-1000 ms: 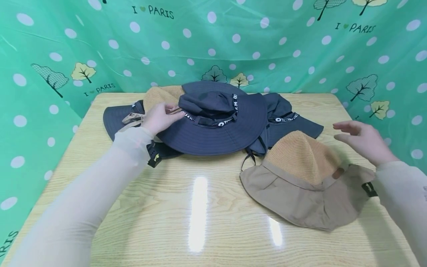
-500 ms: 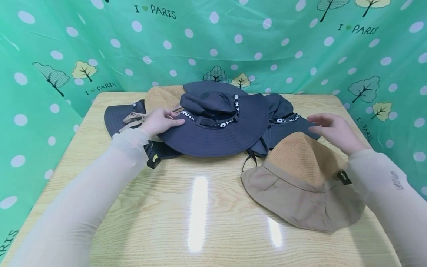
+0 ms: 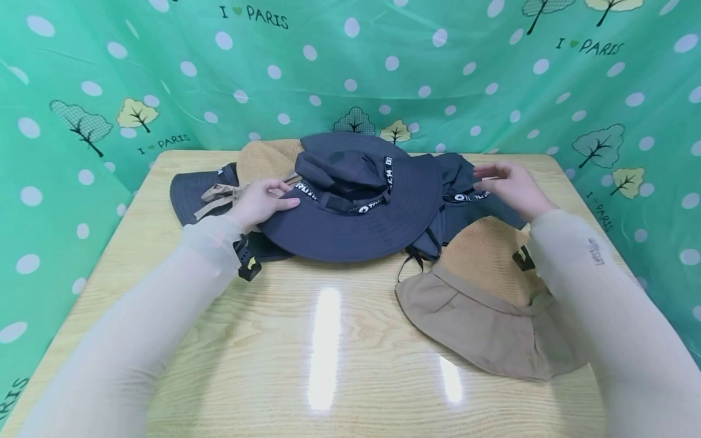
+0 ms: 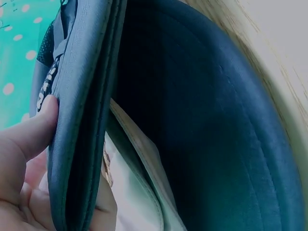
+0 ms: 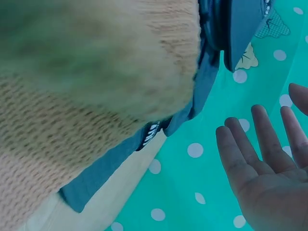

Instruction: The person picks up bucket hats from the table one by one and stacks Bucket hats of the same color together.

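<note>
My left hand (image 3: 260, 201) pinches the left side of the brim of a wide navy hat (image 3: 350, 234), which lies on top of the pile. In the left wrist view the thumb presses one face of that navy brim (image 4: 79, 115), with fingers behind it. Over the dark grey-blue hat (image 3: 460, 219) at the right hovers my right hand (image 3: 509, 188), its fingers extended and holding nothing. The right wrist view shows the same hand (image 5: 264, 168) spread apart from the hats. A hat with a tan woven crown (image 3: 476, 255) and beige brim lies below, partly hidden by the right forearm.
Under the navy hat, another woven-crown hat (image 3: 268, 159) and a dark brim (image 3: 188, 194) stick out at the left. A further navy brim (image 3: 350, 141) shows at the back. The wooden table (image 3: 263, 353) backs onto a green dotted curtain (image 3: 328, 61).
My right hand has moved left, from beyond the table's right side to over the grey-blue hat. The left hand stays at the navy brim, whose front edge has dipped slightly.
</note>
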{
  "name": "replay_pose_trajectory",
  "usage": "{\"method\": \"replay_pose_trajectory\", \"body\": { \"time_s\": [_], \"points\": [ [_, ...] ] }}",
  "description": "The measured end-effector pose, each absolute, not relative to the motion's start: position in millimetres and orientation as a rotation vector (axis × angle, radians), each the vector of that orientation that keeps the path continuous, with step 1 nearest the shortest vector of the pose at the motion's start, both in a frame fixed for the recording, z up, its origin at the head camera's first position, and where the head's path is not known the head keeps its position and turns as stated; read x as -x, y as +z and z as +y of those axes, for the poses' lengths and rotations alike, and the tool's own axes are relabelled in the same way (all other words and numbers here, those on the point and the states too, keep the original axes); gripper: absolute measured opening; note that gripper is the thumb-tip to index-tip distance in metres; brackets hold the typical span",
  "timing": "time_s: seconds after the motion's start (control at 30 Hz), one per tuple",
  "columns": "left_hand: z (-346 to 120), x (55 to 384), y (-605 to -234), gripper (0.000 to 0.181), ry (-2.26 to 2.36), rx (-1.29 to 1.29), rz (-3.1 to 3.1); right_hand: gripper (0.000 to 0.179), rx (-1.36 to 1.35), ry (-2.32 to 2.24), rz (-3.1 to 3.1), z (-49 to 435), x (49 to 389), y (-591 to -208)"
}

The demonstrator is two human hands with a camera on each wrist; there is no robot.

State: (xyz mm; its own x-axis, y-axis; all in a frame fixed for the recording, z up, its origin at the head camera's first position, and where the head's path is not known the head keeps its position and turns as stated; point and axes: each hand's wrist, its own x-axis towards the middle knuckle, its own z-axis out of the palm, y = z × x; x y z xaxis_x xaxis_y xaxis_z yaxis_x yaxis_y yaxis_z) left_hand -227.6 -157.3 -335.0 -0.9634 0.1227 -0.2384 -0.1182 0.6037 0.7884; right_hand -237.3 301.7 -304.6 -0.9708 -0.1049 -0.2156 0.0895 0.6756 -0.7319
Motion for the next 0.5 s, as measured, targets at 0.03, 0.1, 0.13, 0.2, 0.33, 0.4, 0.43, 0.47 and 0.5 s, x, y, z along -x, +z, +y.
{"method": "replay_pose_trajectory", "body": {
  "time_s": [0.03,0.1,0.13,0.2,0.33,0.4,0.43,0.47,0.5],
  "points": [
    [-158,228,-336,0.039,1.292,-0.001,2.559,0.055,0.010,-1.185,2.643,301,240,-304],
    [-159,229,-338,0.039,1.287,-0.004,2.556,0.055,0.010,-1.194,2.628,299,244,-302],
    [-160,229,-339,0.040,1.283,-0.011,2.556,0.055,0.010,-1.195,2.627,298,246,-300],
    [-160,230,-340,0.039,1.274,-0.017,2.556,0.057,0.011,-1.191,2.623,295,249,-296],
    [-162,232,-343,0.039,1.259,-0.033,2.562,0.064,-0.005,-1.177,2.594,288,259,-292],
    [-163,233,-345,0.040,1.248,-0.037,2.567,0.070,-0.028,-1.168,2.562,283,266,-292],
    [-163,234,-346,0.040,1.241,-0.038,2.570,0.073,-0.038,-1.161,2.544,281,269,-292],
    [-164,234,-347,0.041,1.236,-0.042,2.571,0.076,-0.048,-1.153,2.525,279,272,-293],
    [-164,235,-348,0.041,1.230,-0.046,2.575,0.080,-0.060,-1.141,2.508,276,275,-294]
  ]
}}
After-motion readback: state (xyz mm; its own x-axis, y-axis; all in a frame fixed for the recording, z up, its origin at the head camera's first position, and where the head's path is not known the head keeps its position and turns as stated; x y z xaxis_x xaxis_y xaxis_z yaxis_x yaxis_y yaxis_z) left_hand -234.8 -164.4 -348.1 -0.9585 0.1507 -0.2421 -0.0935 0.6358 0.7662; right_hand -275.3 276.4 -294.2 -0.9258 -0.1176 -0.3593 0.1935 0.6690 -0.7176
